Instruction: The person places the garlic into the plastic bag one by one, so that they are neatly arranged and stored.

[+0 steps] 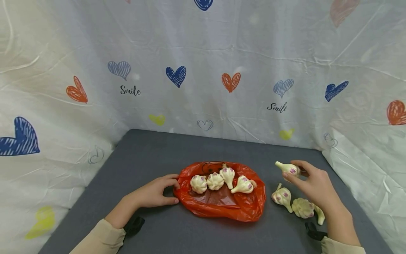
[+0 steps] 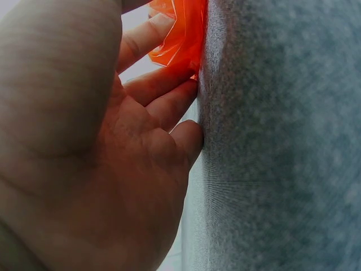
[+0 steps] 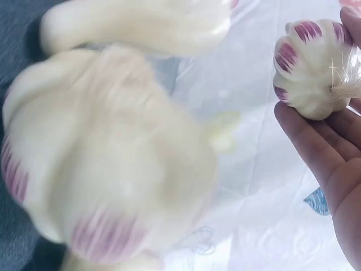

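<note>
A red plastic bag (image 1: 219, 211) lies with its mouth spread wide, and several garlic bulbs (image 1: 198, 184) sit inside it. My left hand (image 1: 157, 192) grips the bag's left edge; in the left wrist view its fingers lie against the orange-red film (image 2: 189, 34). To the right of the bag, my right hand (image 1: 317, 185) holds one garlic bulb (image 1: 290, 169) above the table between thumb and fingers. In the right wrist view this held bulb (image 3: 310, 68) shows purple streaks and a tuft of roots. Below that hand lie more garlic bulbs (image 1: 281, 196), one partly hidden by the wrist.
The dark grey table (image 1: 158, 151) carries the bag and the loose bulbs. A white curtain (image 1: 203, 46) printed with hearts hangs behind it and down both sides. Black straps (image 1: 134, 225) circle the wrists.
</note>
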